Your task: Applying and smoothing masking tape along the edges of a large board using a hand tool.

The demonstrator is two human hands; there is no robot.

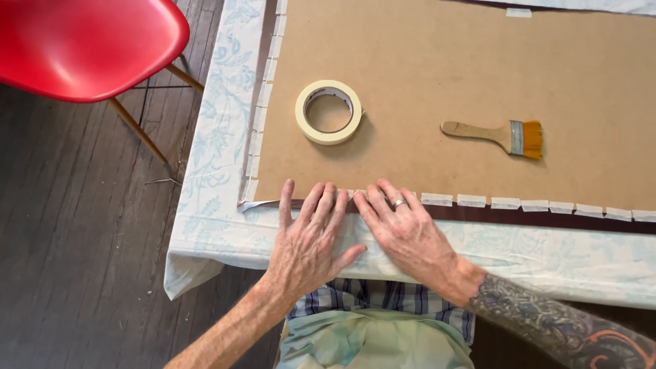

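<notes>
Hands lie flat, left hand (307,236) and right hand (403,229) with fingers spread, gripping nothing, pressing masking-tape strips (471,200) along the hardboard panel (437,75)'s near edge, and the next strip likely calls for the tape roll (329,111).

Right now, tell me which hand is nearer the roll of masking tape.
Left. The left hand lies flat at the board's near edge, just below the tape roll; the right hand lies beside it, further right.
</notes>
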